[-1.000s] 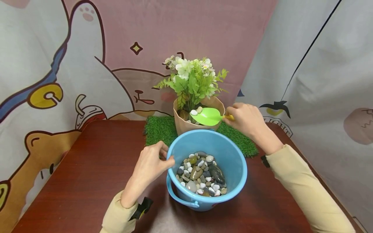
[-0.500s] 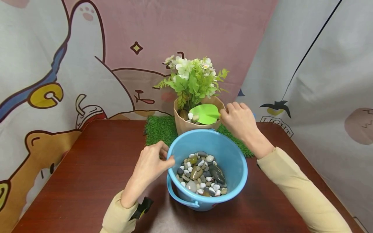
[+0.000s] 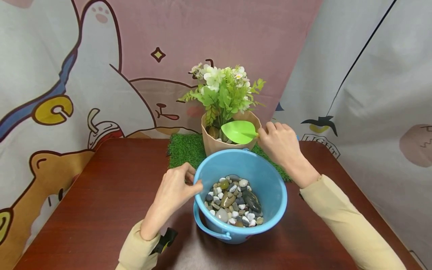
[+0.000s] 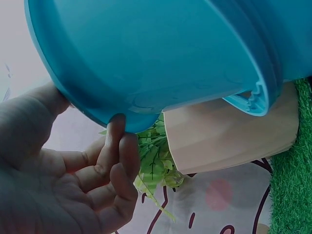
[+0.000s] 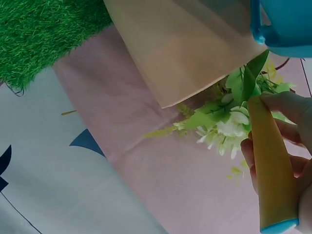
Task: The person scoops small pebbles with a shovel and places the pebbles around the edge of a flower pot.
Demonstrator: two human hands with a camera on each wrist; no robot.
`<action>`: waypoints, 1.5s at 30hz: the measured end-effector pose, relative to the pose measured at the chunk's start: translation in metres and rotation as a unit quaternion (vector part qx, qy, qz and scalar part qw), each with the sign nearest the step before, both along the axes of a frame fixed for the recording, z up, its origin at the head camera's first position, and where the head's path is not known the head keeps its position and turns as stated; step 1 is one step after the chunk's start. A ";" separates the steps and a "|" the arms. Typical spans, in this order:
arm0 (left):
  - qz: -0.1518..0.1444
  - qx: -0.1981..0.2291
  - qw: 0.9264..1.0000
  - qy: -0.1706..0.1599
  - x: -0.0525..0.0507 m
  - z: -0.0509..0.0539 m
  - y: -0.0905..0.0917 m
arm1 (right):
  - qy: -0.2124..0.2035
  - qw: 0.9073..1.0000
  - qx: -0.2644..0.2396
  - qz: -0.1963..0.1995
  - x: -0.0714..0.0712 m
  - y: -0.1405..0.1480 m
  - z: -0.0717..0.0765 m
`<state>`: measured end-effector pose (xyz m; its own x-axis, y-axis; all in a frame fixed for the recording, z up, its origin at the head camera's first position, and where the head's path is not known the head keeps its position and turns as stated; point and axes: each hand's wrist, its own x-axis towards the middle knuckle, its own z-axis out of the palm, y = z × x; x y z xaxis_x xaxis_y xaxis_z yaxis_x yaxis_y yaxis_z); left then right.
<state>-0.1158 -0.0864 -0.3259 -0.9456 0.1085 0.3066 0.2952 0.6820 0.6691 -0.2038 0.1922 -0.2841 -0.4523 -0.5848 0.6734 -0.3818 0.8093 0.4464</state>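
My left hand [image 3: 173, 187] pinches the left rim of a light blue bucket [image 3: 263, 172], thumb inside and fingers outside. Inside the bucket lie white, grey and brown pebbles [image 3: 233, 202]. In my right hand [image 3: 280, 144] is a small trowel with a green blade [image 3: 239, 132]; its yellow handle [image 5: 270, 165] shows in the right wrist view. The blade is over the mouth of a beige flowerpot [image 3: 216, 146], with no stones visible on it. White flowers and green leaves [image 3: 222, 90] rise from the pot, and a few stones show at their base.
Pot and bucket stand close together, the pot behind. A mat of artificial grass [image 3: 185, 150] lies under the pot on the dark red-brown table [image 3: 118, 195]. Printed cartoon cloth [image 3: 263, 45] hangs behind and on both sides.
The trowel has tipped, and the pale stones on its front have slid off into the flowerpot. My right hand then drew slightly back to the right. The left hand has stayed on the rim.
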 end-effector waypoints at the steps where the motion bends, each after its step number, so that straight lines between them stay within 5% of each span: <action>1: -0.001 0.000 1.000 0.001 0.000 0.000 0.000 | 0.003 1.000 -0.004 0.004 0.002 0.001 0.000; 12: -0.005 0.000 1.000 0.005 0.000 0.001 -0.001 | 0.001 0.997 -0.020 0.071 0.036 0.006 0.012; 21: -0.007 0.000 1.000 0.010 0.000 0.000 -0.001 | -0.016 0.991 0.036 0.128 0.068 0.007 0.021; 31: -0.006 -0.001 1.000 0.010 0.000 0.000 0.000 | -0.060 0.981 0.112 0.147 0.085 0.005 0.016; 45: -0.008 0.000 1.000 0.009 0.001 0.001 0.000 | -0.100 0.954 0.263 0.104 0.098 -0.008 0.014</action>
